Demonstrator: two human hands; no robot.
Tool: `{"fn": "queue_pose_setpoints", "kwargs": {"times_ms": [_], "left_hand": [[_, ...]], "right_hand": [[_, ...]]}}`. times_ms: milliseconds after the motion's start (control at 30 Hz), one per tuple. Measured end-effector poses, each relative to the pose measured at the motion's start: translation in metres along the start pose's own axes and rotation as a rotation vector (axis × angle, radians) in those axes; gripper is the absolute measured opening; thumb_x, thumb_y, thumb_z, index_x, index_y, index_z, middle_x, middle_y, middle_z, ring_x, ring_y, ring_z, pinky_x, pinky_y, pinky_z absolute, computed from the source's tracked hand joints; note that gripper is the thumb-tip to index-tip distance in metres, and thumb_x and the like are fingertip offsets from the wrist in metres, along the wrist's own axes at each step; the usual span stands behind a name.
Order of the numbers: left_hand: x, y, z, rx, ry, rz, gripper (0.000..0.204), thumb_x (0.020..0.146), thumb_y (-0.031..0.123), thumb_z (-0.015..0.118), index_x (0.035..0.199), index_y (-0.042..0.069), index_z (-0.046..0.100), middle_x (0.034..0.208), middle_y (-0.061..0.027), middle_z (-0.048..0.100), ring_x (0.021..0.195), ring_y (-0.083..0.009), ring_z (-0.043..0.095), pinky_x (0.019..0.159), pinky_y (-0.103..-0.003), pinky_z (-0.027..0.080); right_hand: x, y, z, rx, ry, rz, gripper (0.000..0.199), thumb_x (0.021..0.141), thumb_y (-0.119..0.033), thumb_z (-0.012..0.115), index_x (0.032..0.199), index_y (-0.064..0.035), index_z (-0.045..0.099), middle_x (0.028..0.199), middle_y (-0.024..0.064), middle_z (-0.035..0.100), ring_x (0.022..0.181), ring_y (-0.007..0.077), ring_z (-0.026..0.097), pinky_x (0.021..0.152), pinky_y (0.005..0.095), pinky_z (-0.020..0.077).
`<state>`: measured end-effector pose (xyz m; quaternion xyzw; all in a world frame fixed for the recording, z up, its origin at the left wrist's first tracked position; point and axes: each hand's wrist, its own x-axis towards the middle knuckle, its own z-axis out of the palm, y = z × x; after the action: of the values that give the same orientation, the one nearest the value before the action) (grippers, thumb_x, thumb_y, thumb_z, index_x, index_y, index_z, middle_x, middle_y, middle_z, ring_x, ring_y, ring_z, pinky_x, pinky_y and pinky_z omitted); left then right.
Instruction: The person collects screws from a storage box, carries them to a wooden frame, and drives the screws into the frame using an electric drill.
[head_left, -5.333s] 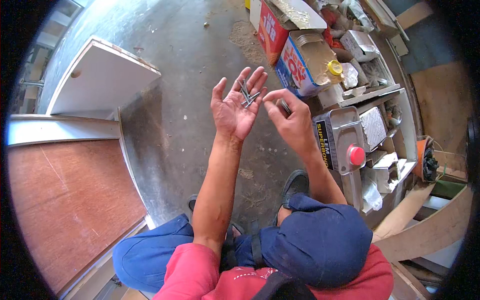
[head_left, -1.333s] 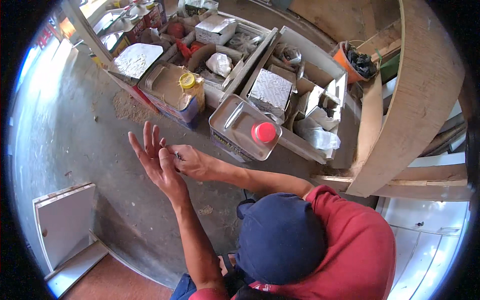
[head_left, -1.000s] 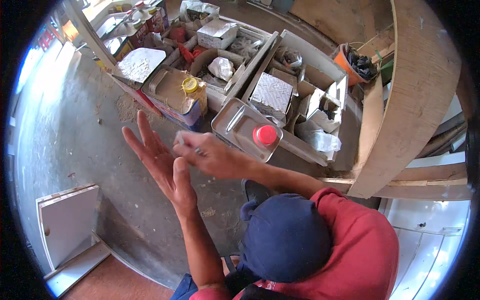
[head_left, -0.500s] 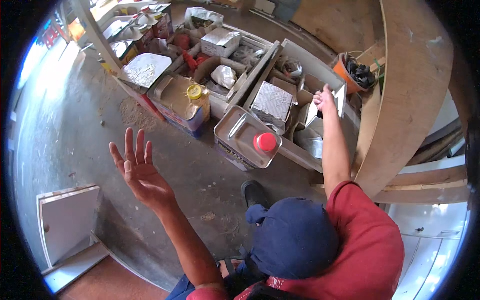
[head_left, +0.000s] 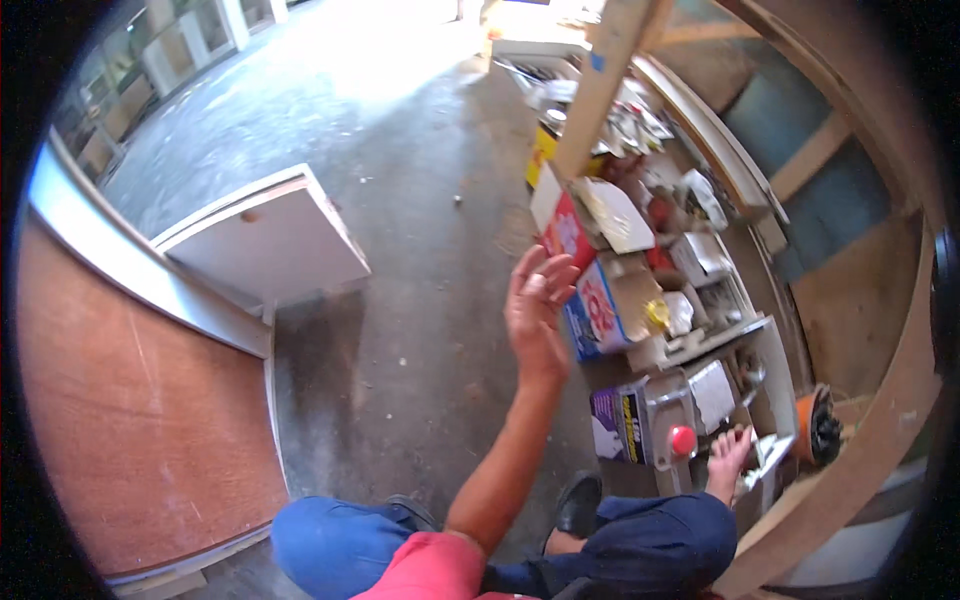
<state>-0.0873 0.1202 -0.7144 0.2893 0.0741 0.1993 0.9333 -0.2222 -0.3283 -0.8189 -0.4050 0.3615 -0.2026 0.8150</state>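
Reaching right hand [head_left: 728,455] into a compartmented wooden tray [head_left: 775,350] of small boxes, fingers spread, grip unclear; left hand [head_left: 535,310] raised, fingers wide; red-capped metal can [head_left: 665,435] beside tray; cardboard boxes [head_left: 600,300] nearby.

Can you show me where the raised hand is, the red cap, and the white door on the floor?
Left hand [head_left: 532,318], head view, on the palm.
Red cap [head_left: 682,440], head view, on its top.
White door panel [head_left: 268,240], head view, on its flat face.

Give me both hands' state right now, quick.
Left hand: raised, open, fingers spread; whether anything lies in the palm cannot be told.
Right hand: reaching into the white partitioned tray; grip cannot be told.
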Motion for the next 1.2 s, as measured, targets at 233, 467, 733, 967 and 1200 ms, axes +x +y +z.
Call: {"fn": "queue_pose_setpoints", "kwargs": {"times_ms": [233,467,733,967,1200], "left_hand": [[-0.001,0.033,0.033,-0.132,0.040,0.002,0.044,0.094,0.025,0.049,0.129,0.000,0.047,0.114,-0.0132,0.064,0.104,-0.0200,0.061,0.092,-0.033,0.044],[-0.010,0.133,0.115,0.145,0.027,-0.183,0.037,0.095,0.022,0.050,0.124,-0.001,0.054,0.110,-0.0112,0.066,0.101,-0.0180,0.062,0.092,-0.033,0.045],[-0.034,0.355,0.189,0.537,0.130,-0.341,0.034,0.096,0.023,0.053,0.121,0.001,0.058,0.108,-0.0107,0.068,0.098,-0.0167,0.064,0.087,-0.029,0.048],[-0.044,0.502,0.288,0.606,0.149,-0.444,0.033,0.096,0.025,0.053,0.120,0.002,0.058,0.110,-0.0120,0.068,0.098,-0.0165,0.065,0.086,-0.027,0.048],[0.048,0.513,0.358,0.216,0.286,-0.645,0.043,0.096,0.037,0.045,0.123,0.006,0.058,0.121,-0.0092,0.064,0.113,-0.0226,0.059,0.098,-0.038,0.043]], "right_hand": [[-0.065,-0.015,0.016,-0.288,0.233,-0.029,0.040,0.095,-0.054,0.050,0.080,-0.0171,0.049,0.054,-0.0064,0.029,0.038,0.0063,0.024,0.032,0.0257,0.0185],[-0.133,-0.002,0.024,-0.694,0.036,0.424,0.049,0.094,-0.060,0.046,0.078,-0.0142,0.053,0.049,-0.0029,0.032,0.033,0.0132,0.030,0.031,0.0309,0.0251],[-0.323,-0.123,0.282,-1.477,-0.526,0.011,0.042,0.095,-0.036,0.055,0.068,-0.0031,0.059,0.058,0.0059,0.053,0.058,0.0177,0.053,0.058,0.0369,0.0409],[-0.496,-0.242,0.540,-0.696,-0.833,0.986,0.033,0.101,-0.040,0.046,0.083,-0.0127,0.052,0.059,-0.0072,0.033,0.046,0.0056,0.028,0.042,0.0232,0.0214],[-0.531,-0.259,0.714,-0.614,-1.039,0.777,0.034,0.102,-0.038,0.043,0.086,-0.0104,0.055,0.060,-0.0044,0.039,0.051,0.0064,0.034,0.046,0.0240,0.0264]]}}
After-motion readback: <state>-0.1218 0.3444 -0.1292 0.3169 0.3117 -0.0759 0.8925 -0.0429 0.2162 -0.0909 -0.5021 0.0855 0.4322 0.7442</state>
